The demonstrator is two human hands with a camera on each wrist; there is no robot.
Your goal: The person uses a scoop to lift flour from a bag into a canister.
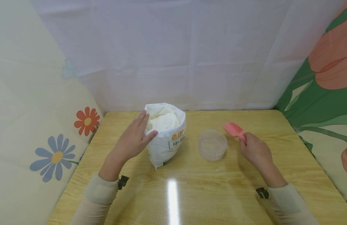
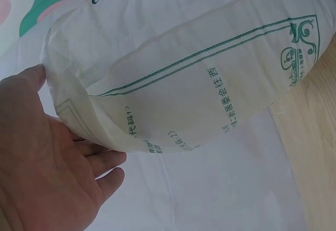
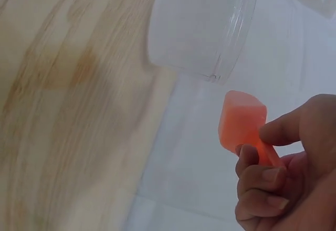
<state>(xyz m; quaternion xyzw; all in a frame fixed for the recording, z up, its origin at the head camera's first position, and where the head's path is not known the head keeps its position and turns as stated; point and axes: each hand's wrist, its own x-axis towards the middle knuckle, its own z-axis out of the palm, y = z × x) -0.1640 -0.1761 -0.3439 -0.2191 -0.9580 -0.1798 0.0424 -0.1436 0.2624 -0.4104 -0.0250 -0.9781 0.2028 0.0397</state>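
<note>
A white woven bag (image 1: 162,148) of white powder stands upright with its top folded open, the powder (image 1: 165,121) heaped near the rim. Against the bag's left side rests my left hand (image 1: 131,140), its fingers fairly straight and its thumb along the front rim. The left wrist view shows that hand (image 2: 52,163) touching the rolled rim from outside. My right hand (image 1: 256,150) grips a pink scoop (image 1: 233,128) by its handle, holding it above the table; the scoop's bowl (image 3: 242,118) holds no visible powder. Between bag and scoop sits a clear round plastic container (image 1: 212,153), without a lid.
The wooden table (image 1: 207,193) reaches back to a white cloth (image 1: 173,62). Flower-printed sheets (image 1: 18,109) hang at both sides. A bright light reflection lies on the front part of the tabletop.
</note>
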